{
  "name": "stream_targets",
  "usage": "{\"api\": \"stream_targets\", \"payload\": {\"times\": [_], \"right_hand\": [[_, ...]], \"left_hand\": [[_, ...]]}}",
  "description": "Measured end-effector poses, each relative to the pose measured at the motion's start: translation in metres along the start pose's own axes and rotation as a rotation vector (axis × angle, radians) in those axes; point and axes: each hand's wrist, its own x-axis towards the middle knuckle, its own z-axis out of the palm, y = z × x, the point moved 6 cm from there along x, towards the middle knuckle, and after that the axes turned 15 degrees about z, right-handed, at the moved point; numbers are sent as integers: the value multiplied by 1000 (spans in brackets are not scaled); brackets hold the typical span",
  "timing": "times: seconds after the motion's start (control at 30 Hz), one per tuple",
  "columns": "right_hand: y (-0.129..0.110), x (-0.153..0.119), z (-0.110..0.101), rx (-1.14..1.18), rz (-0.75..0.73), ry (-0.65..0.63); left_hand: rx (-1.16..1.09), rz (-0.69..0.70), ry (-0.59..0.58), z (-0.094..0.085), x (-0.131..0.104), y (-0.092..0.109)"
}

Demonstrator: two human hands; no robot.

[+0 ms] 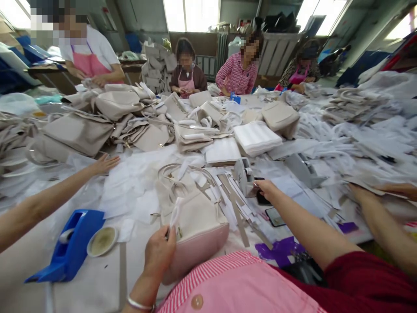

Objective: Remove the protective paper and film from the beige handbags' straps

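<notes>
A beige handbag (195,217) with a pinkish base lies before me, its looped handles stretching away over the table. My left hand (160,251), with a bangle at the wrist, is closed at the bag's near left side around a strip of white foam wrap (176,212). Off to the right, my right hand (266,189) reaches to the front end of a grey tape dispenser (244,177). Its fingertips are pinched together there; whatever is between them is too small to make out. A dark phone (263,199) lies partly under that hand, with another phone (275,217) nearer me.
A blue tape dispenser (70,248) and small round dish (102,241) sit at left, below a co-worker's outstretched hand (107,164). Bags (78,132) and foam sheets (257,138) pile up ahead. Another person's arm (371,208) is close on the right; several people work opposite.
</notes>
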Motion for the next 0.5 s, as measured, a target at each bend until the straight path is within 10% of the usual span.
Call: {"api": "stream_targets", "payload": {"times": [0.5], "right_hand": [[62, -31, 5, 62, 223, -28]], "left_hand": [[448, 246, 85, -6, -2, 27]]}}
